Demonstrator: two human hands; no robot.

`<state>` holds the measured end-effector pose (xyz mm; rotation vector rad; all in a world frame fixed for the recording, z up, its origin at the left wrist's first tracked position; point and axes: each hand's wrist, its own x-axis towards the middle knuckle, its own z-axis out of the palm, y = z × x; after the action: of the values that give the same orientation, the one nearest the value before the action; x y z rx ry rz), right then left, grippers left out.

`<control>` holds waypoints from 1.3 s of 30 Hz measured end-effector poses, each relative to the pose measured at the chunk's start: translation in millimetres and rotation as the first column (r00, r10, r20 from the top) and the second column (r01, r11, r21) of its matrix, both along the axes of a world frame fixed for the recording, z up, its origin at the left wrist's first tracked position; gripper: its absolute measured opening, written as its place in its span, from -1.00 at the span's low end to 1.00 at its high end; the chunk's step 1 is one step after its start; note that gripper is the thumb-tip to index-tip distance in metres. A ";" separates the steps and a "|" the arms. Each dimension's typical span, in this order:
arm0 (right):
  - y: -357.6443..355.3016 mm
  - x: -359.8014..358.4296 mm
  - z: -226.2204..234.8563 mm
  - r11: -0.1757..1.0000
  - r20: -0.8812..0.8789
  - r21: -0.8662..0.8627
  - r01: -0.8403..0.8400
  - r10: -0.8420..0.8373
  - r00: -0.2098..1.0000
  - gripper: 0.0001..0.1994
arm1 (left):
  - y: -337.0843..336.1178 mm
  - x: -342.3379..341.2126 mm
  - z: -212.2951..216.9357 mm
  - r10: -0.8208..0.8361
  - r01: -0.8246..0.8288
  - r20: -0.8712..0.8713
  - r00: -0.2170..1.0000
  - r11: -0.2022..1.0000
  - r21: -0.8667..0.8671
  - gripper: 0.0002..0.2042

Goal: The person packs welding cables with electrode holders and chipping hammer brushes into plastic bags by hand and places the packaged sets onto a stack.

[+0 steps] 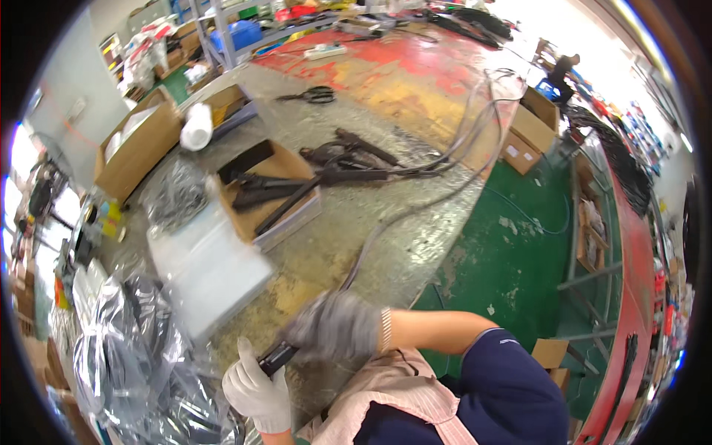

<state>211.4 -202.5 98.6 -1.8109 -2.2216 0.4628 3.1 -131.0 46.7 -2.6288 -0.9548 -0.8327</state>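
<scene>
My left hand (pixel 256 389), in a white glove, grips the near end of a black tube-shaped piece (pixel 278 357), thumb pointing up. My right hand (pixel 337 326), in a grey glove, closes around the far part of that piece and is smeared by motion. From beyond the right hand a dark cable (pixel 386 226) runs away over the worn tabletop (pixel 400 267) to the far right. What lies under the right fingers is hidden.
An open carton (pixel 293 230) holds black tubular parts; more dark parts (pixel 352 152) lie beside it. Clear plastic bags (pixel 141 348) crowd the left, near a translucent sheet stack (pixel 211 271). Black scissors (pixel 315 95) lie farther back. A cardboard box (pixel 530 133) stands beyond the table's right edge.
</scene>
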 end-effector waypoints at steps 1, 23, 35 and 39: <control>-13.0 30.8 -23.9 0.971 0.111 0.226 -0.072 0.048 0.993 -0.69 | 3.7 -8.9 0.6 0.010 -0.016 -0.032 0.999 0.986 -0.164 -0.46; -13.8 43.5 29.4 0.762 0.129 0.642 0.087 -0.219 0.967 -0.73 | 2.0 62.1 28.7 -0.287 0.497 0.502 0.816 0.792 -0.355 -0.39; 89.9 46.0 67.2 0.690 0.115 0.721 0.063 -0.208 0.971 -0.71 | 21.6 75.9 75.1 0.508 0.856 0.689 0.517 -0.308 -0.415 -0.69; 67.5 87.3 -13.8 0.795 -0.066 0.606 0.012 0.035 0.997 -0.54 | 17.2 34.4 75.0 0.551 0.870 0.750 0.367 -0.489 -0.067 -0.59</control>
<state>298.7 -135.1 84.8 -1.4013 -2.0054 -0.1812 37.6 -113.8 121.7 -4.1072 -0.6762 -3.6070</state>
